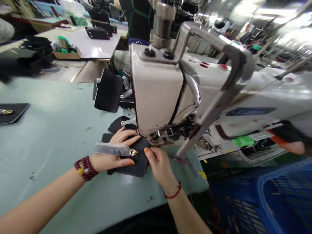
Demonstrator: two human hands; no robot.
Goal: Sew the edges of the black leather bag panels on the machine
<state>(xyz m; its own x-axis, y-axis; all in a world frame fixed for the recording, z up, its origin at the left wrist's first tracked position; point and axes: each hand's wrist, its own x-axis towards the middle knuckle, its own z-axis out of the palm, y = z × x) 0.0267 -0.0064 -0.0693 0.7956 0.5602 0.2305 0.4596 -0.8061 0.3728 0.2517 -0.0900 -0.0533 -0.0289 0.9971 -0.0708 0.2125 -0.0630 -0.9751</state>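
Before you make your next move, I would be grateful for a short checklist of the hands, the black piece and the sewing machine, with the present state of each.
1. Left hand resting on the black piece: ok.
2. Right hand holding the piece's right edge: ok.
3. Grey strip away from the sewing machine: ok, it runs from the gold clasp leftward over the left hand.
4. Fingers well clear of the machine: not ok, left fingertips appear right beside its lower corner.
5. Needle position over the piece: cannot tell, the needle is not distinguishable.
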